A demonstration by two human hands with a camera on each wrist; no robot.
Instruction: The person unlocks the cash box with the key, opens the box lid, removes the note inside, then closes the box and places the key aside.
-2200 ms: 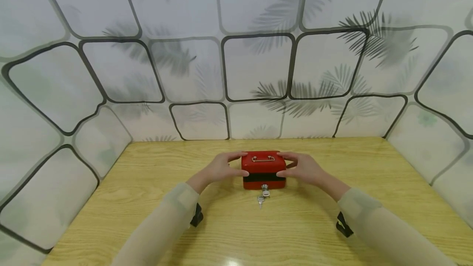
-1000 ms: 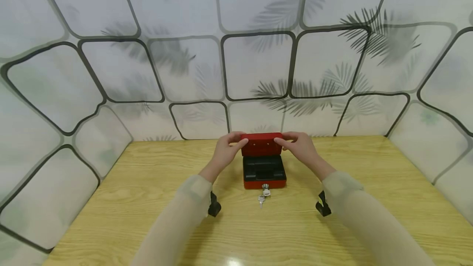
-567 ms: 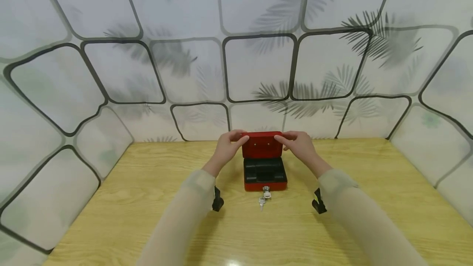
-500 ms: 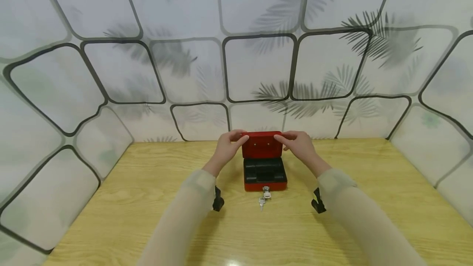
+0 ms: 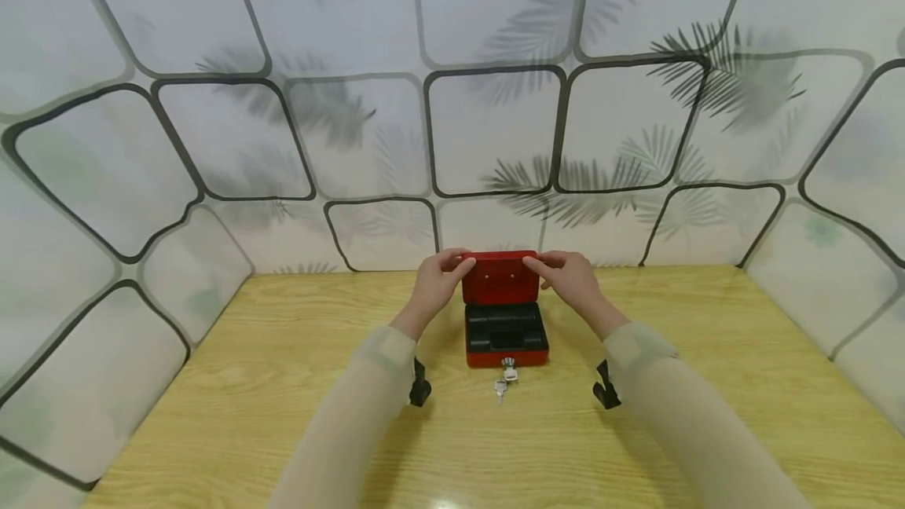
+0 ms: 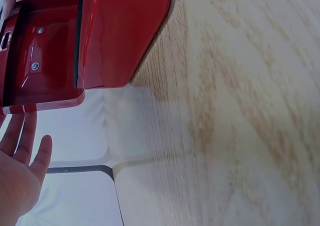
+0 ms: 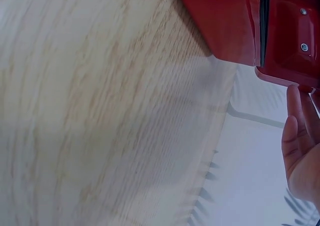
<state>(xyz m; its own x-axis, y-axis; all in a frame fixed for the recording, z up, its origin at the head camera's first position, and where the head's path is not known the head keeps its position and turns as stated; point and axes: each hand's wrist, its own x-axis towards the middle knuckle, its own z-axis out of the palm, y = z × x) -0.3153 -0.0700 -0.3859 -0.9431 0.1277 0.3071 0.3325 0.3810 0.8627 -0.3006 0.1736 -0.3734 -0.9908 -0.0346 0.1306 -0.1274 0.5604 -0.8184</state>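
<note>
A small red cash box [image 5: 472, 357] stands on the table with its lid [image 5: 500, 283] raised nearly upright at the back. Its black inside [image 5: 505, 319] faces up. My left hand [image 5: 433, 283] holds the lid's upper left corner, thumb on the inner face and fingers behind. At the upper right corner, my right hand [image 5: 571, 280] pinches the lid the same way. Both wrist views show fingers against the lid's side edges; two screws show in the lid's inner face [image 6: 50, 48]. A key [image 5: 510, 374] sits in the front lock, and a second key [image 5: 500, 389] hangs from it.
The box rests on a light wood table [image 5: 297, 383]. Behind it and at both sides rises a pale wall covering [image 5: 495, 132] with dark outlines and leaf prints. Each wrist carries a black camera mount [image 5: 420, 383].
Over the last two seconds, both hands have swung the lid from partly raised to nearly upright, moving back and up with it. During the last half second, hands and lid have hardly moved.
</note>
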